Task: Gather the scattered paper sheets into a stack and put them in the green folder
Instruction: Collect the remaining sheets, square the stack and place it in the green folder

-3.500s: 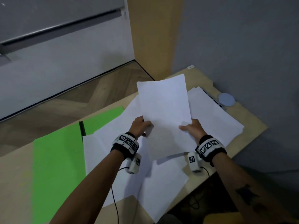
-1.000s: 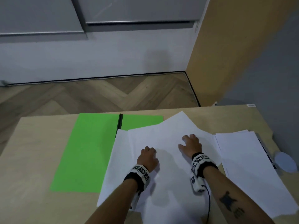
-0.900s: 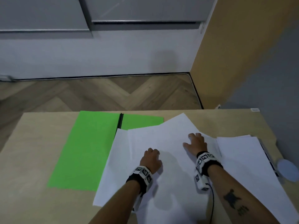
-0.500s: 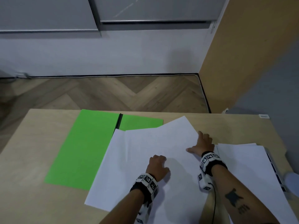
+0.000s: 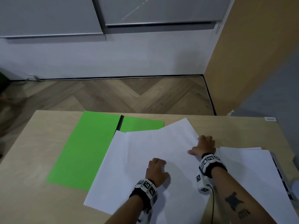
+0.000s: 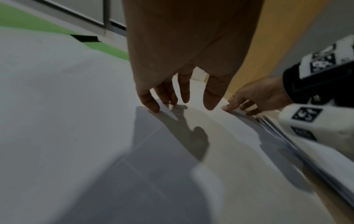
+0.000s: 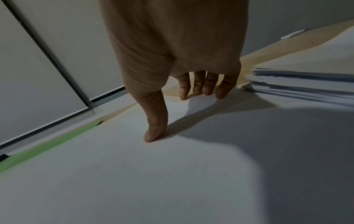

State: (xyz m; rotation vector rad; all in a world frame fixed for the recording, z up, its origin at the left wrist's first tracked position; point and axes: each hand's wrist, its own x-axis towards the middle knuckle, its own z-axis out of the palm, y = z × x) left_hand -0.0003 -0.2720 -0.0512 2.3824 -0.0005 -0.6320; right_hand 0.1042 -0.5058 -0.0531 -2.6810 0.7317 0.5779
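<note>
The table is pale wood with a smooth, matt top; its near edge is cut off by the frame. On it the green folder lies open and flat — two plain green leaves with a thin black spine between them, at about 10 o'clock from the hands. Its right leaf is mostly hidden under the loose paper sheets, which are white, blank and fanned over each other at different angles. At 3 o'clock a second stack of sheets lies more squared, and its layered edges show in the right wrist view. No writing can be read anywhere; only black-and-white square markers sit on the wristbands. The left hand rests on the loose sheets, fingers straight and slightly spread, tips touching paper, grasping nothing. The right hand presses on the right edge of the same sheets, fingers extended, thumb flat on the paper — also not gripping.
</note>
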